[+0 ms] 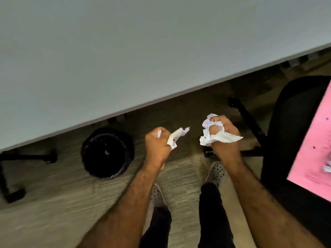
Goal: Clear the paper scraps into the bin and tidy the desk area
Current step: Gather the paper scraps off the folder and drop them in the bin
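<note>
My left hand (157,145) is clenched around a small crumpled paper scrap (176,137) that sticks out to the right of the fist. My right hand (225,138) is clenched on a larger wad of white crumpled paper (211,136). Both fists hover over the carpet, in front of the desk's edge. A round black bin (107,153) with a dark liner stands on the floor, left of my left hand and partly under the grey desk (125,51). A few more white scraps (326,167) lie on a pink sheet at the right edge.
A black office chair (293,122) stands to the right, its base legs (250,122) spreading under the desk. The pink sheet (315,140) lies on it. Another chair's black base (10,176) is at far left. My two grey shoes (216,171) stand on the carpet below my hands.
</note>
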`<state>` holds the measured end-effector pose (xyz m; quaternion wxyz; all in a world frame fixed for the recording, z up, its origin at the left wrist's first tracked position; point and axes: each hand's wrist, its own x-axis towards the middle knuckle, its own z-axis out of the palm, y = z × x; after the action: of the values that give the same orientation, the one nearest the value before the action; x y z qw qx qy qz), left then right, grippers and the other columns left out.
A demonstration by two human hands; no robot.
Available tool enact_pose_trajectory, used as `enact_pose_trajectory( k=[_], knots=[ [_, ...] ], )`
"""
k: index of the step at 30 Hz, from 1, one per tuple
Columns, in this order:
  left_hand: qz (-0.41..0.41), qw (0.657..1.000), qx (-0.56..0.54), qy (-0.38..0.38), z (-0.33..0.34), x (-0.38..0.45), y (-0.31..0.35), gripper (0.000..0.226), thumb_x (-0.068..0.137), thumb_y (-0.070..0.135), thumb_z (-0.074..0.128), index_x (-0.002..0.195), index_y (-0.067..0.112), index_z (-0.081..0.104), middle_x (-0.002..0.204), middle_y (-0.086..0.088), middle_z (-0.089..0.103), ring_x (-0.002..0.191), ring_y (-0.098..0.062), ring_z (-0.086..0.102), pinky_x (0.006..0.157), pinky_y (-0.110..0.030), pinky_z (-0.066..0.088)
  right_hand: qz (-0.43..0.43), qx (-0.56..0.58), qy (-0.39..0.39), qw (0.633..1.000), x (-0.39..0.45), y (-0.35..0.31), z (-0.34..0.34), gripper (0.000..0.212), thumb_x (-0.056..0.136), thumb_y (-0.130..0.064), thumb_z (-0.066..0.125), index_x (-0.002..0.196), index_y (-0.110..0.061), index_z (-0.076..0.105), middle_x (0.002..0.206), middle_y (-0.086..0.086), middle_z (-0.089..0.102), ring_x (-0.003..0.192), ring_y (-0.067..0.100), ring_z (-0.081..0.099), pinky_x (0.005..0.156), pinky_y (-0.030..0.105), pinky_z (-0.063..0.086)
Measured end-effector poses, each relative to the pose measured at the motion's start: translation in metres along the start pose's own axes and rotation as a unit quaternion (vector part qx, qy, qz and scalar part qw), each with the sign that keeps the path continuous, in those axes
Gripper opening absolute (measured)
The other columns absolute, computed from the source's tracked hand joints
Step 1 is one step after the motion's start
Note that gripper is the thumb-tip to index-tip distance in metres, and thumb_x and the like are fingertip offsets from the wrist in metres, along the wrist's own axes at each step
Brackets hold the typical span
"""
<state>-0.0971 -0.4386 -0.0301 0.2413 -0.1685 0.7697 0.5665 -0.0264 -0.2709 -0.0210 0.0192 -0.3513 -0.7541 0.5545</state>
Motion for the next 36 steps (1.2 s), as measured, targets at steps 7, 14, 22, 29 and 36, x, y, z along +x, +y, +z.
enact_pose_trajectory(
  k=[7,14,22,29,36],
  knots=[
    [0.031,0.983,0.058,0.173,-0.159,0.026,-0.071,0.027,0.080,0.008,0.052,0.053,0.009,0.053,0.047,0.002,0.051,0.047,-0.013,0.048,0.046,-0.031,0.043,-0.006,0.030,-0.137,0.990,-0.031,-0.011,0.184,0.012,0.079,-0.022,0.060,0.082,-0.016,0.070,0.088,0.010,0.068,0.069,0.022,0.065,0.056,0.035,0.053],
    [0.065,0.929,0.150,0.333,-0.250,0.066,-0.164,0.025,0.074,0.013,0.049,0.049,0.012,0.044,0.046,-0.004,0.046,0.046,-0.019,0.045,0.049,-0.023,0.024,-0.068,-0.072,-0.203,0.974,-0.047,0.009,0.326,0.038,0.063,-0.038,0.061,0.091,-0.015,0.070,0.090,0.005,0.071,0.081,0.022,0.067,0.074,0.035,0.055],
    [0.042,0.909,0.274,0.311,-0.285,0.133,-0.261,0.029,0.083,0.016,0.053,0.096,-0.006,0.066,0.093,-0.031,0.067,0.086,-0.043,0.063,0.072,-0.042,0.052,-0.118,-0.184,-0.253,0.943,-0.042,0.072,0.449,0.023,0.078,-0.015,0.049,0.090,-0.010,0.068,0.093,0.011,0.068,0.087,0.025,0.062,0.077,0.032,0.047],
    [0.013,0.901,0.423,0.096,-0.287,0.183,-0.343,0.050,0.087,0.021,0.039,0.121,-0.012,0.056,0.124,-0.034,0.057,0.107,-0.051,0.059,0.085,-0.057,0.051,-0.160,-0.327,-0.354,0.861,-0.009,0.149,0.512,0.060,0.092,-0.037,0.058,0.145,-0.015,0.038,0.149,0.018,0.038,0.138,0.032,0.035,0.112,0.036,0.027],
    [-0.012,0.863,0.500,0.067,-0.286,0.144,-0.342,0.064,0.099,0.037,0.032,0.154,0.014,0.009,0.163,-0.004,0.005,0.149,-0.026,0.005,0.118,-0.048,0.016,-0.247,-0.471,-0.400,0.746,-0.038,0.143,0.489,0.059,0.099,-0.053,0.028,0.153,-0.034,0.009,0.164,0.000,-0.002,0.150,0.026,-0.001,0.119,0.049,0.009]
  ],
)
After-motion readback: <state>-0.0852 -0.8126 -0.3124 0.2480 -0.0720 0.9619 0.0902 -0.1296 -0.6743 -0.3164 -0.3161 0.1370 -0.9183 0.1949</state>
